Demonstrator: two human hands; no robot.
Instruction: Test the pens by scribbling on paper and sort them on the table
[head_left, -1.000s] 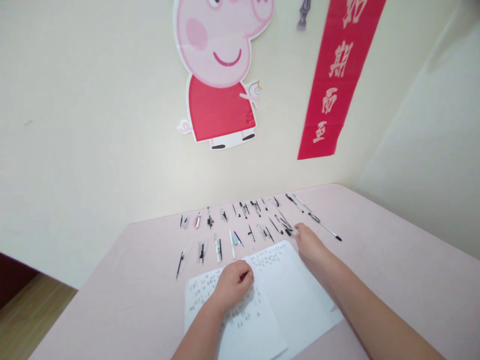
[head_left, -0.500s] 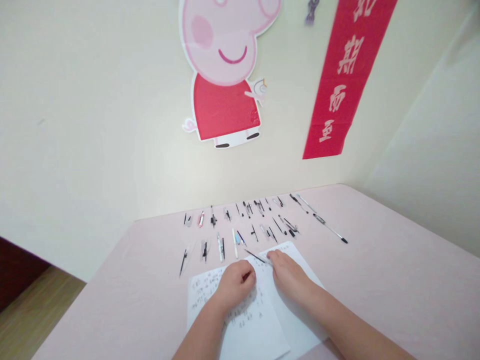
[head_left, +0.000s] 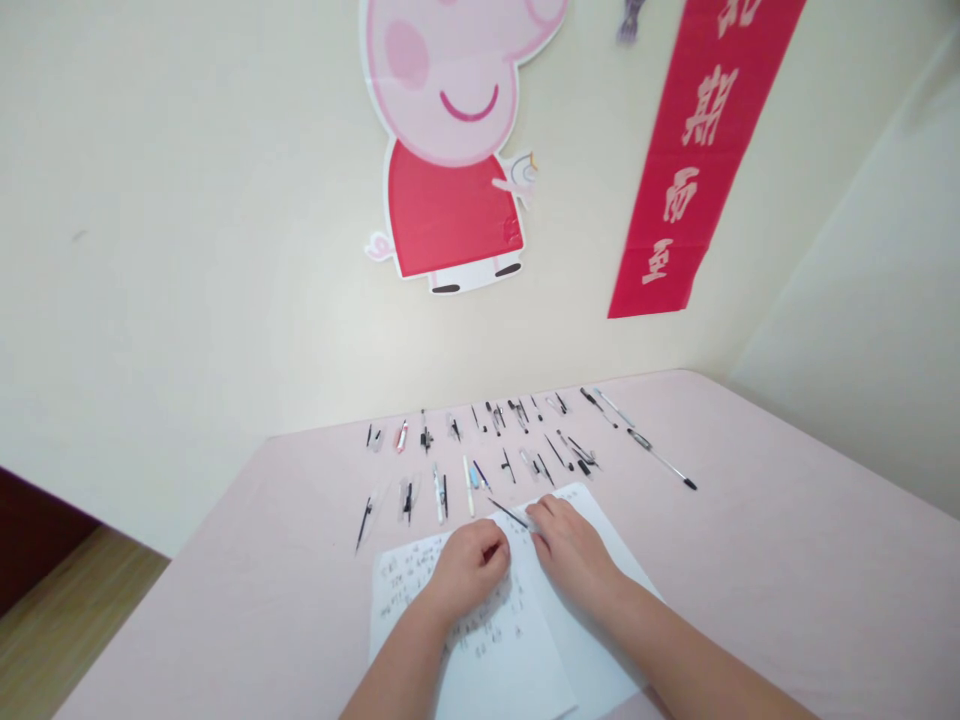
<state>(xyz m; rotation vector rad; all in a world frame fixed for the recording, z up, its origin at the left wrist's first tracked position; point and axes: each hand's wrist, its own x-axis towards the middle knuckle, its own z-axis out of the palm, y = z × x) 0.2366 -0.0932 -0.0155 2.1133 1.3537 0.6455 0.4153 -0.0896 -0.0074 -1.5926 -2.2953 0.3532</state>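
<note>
An open notebook (head_left: 495, 650) with handwriting lies on the pink table (head_left: 750, 560) in front of me. My left hand (head_left: 469, 567) rests curled on its left page, fingers closed, nothing visible in them. My right hand (head_left: 570, 550) lies on the right page and pinches a thin black pen (head_left: 508, 514), whose tip points up and left past the notebook's top edge.
Several pens and pen parts (head_left: 495, 440) lie in two rows beyond the notebook; a longer pen (head_left: 664, 460) lies at the right. A cartoon pig cut-out (head_left: 450, 150) and a red banner (head_left: 690, 160) hang on the wall behind. Wooden floor (head_left: 67, 620) shows at left.
My right hand drew back from the right end of the pen rows to the notebook, bringing a black pen with it. My left hand stayed put.
</note>
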